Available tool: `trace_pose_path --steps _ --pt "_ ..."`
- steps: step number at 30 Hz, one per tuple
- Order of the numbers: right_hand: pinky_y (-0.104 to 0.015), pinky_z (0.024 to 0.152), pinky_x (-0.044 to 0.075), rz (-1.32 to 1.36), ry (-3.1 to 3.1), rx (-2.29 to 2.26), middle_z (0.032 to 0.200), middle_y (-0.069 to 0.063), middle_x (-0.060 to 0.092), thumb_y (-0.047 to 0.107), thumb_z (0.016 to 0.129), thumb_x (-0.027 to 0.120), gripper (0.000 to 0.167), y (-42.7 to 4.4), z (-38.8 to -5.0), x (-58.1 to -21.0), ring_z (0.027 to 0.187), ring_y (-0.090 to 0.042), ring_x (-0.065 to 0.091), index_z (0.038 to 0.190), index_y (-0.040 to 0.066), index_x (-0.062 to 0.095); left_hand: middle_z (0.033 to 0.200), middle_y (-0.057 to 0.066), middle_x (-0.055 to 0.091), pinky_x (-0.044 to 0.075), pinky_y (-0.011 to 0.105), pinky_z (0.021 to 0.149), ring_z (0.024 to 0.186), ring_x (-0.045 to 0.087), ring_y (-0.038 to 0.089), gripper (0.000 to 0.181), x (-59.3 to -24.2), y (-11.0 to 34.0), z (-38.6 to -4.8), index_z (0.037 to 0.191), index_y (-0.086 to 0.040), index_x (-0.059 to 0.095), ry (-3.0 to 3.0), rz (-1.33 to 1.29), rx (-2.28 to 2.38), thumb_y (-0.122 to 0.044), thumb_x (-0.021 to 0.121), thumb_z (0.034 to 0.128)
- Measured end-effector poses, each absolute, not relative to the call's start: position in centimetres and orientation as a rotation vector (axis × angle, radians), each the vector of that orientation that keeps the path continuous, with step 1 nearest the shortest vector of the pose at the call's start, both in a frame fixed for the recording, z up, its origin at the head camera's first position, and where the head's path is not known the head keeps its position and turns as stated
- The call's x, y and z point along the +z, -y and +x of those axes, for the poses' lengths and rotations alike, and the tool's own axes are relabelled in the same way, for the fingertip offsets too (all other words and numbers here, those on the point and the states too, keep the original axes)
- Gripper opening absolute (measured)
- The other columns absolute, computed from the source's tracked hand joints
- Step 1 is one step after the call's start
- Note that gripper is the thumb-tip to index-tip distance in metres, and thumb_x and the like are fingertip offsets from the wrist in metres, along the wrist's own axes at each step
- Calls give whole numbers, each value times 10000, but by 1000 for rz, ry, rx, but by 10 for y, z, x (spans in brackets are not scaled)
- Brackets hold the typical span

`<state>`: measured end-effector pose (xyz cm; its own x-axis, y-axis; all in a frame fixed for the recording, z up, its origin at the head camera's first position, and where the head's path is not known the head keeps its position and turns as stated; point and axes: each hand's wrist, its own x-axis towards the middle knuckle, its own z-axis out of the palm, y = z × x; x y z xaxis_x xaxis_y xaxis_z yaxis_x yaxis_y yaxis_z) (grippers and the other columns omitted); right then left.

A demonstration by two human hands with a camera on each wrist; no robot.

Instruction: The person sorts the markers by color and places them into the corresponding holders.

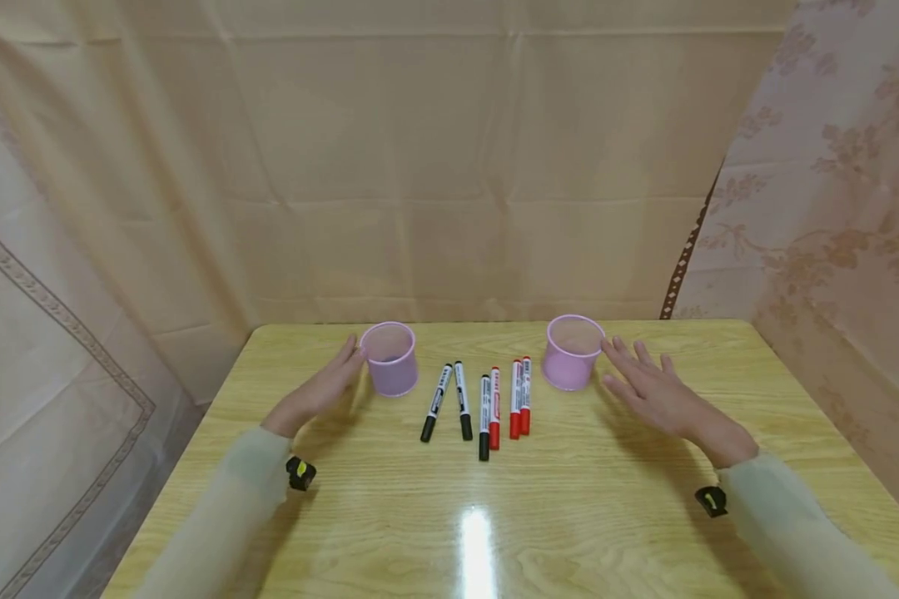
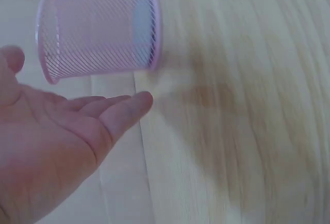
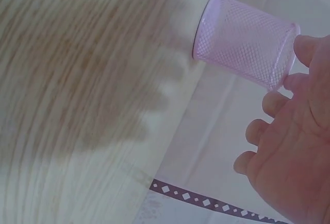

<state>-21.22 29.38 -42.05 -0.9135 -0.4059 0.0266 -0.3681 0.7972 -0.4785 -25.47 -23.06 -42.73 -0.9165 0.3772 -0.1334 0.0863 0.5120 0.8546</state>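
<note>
Two pink mesh cups stand upright near the far edge of the table [image 1: 389,516], well apart. The left hand [image 1: 320,393] is at the outer side of the left cup [image 1: 394,378], fingers extended, gripping nothing. The right hand [image 1: 663,402] is at the outer side of the right cup [image 1: 567,371], fingers spread, likewise holding nothing. Fingertips lie close to each rim; actual contact cannot be determined. Between the cups, and nearer the person, lie three black markers [image 1: 484,412] and three red markers [image 1: 515,399], coloured ends towards the person.
</note>
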Motion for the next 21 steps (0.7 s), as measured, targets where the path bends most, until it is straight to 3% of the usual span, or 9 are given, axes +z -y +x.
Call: trace_pose_path --steps 4,10,15,16,18,19,21 --pt "-712 1114 -146 -640 -2914 -744 1651 -238 96 397 1106 388 662 -292 -212 -423 1484 -519 -33 1633 116 101 1661 249 -14 237 611 1163 1486 130 491 732 -425 226 -258 1601 -24 -82 -2299 290 1597 -476 220 1111" --pt "-645 1159 -127 -626 -2923 -798 1656 -230 77 374 1106 402 709 -287 -209 -428 1495 -490 -17 1618 44 40 1640 252 169 311 614 1134 1458 246 492 671 -426 218 -267 1607 -18 115 -2261 194 1700 -448 265 1114" --pt "-724 1142 77 -597 -2967 -814 1634 -271 139 356 1095 448 740 -281 -206 -433 1463 -517 168 1611 13 43 1608 262 243 368 637 1090 1445 280 494 693 -429 210 -269 1592 -5 175 -2247 129 1743 -484 273 1101" --pt "-723 1123 188 -602 -2985 -813 1612 -294 195 341 1090 470 741 -279 -206 -433 1397 -522 341 1607 -4 66 1601 270 248 381 632 1083 1443 282 496 701 -430 209 -270 1588 6 180 -2243 112 1752 -486 281 1099" --pt "-671 1023 389 -589 -3013 -799 1425 -331 483 330 1082 497 726 -277 -205 -433 1110 -468 613 1597 -25 130 1588 295 245 403 621 1070 1439 278 507 718 -432 207 -271 1579 33 176 -2229 88 1775 -486 288 1096" --pt "-648 977 438 -585 -3031 -784 1267 -311 593 320 1080 505 695 -276 -205 -432 980 -415 655 1580 -49 192 1584 291 254 417 610 1063 1438 287 501 713 -432 206 -272 1574 30 197 -2214 59 1793 -488 300 1095" --pt "-602 896 500 -583 -3066 -759 1065 -256 671 291 1069 536 610 -273 -204 -431 823 -355 662 1512 -85 354 1578 279 266 446 591 1044 1434 304 490 690 -433 205 -273 1555 33 238 -2191 11 1819 -477 312 1096"
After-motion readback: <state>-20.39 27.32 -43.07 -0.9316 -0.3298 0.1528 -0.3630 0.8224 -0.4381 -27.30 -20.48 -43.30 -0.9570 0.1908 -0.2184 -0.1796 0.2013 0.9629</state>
